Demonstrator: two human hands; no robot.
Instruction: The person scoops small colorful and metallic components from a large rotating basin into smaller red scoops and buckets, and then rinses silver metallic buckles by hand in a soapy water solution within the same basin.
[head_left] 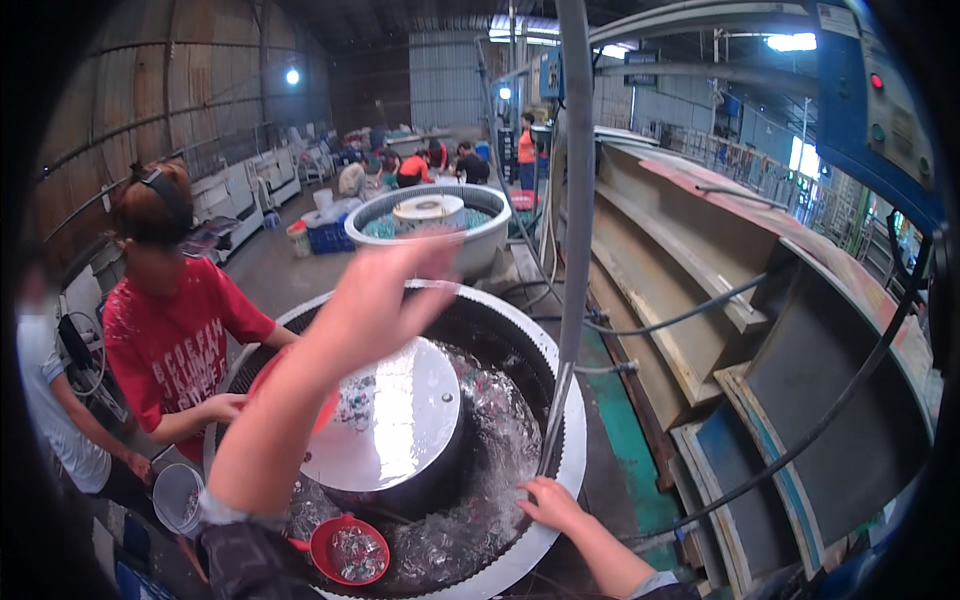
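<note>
My left hand (385,300) is raised above a large round tub (568,430), over the shiny lid (420,410) of its central drum. It is motion-blurred, with the thumb apart from the fingers and no object visible in it. My right hand (552,503) rests at the tub's right rim, fingers stretched toward the ridged inner wall beside a grey pole (572,200). Churning water (490,420) fills the ring around the drum. Close to my left sleeve, a red strainer (350,550) with small shiny pieces sits at the tub's near side. More small pieces lie on the lid.
Across the tub at left, a person in a red shirt (175,330) holds a red container, partly hidden behind my forearm. A grey bucket (178,497) stands near another person. Metal troughs (690,300) and a black hose (840,430) occupy the right. Behind is a second tub (490,245).
</note>
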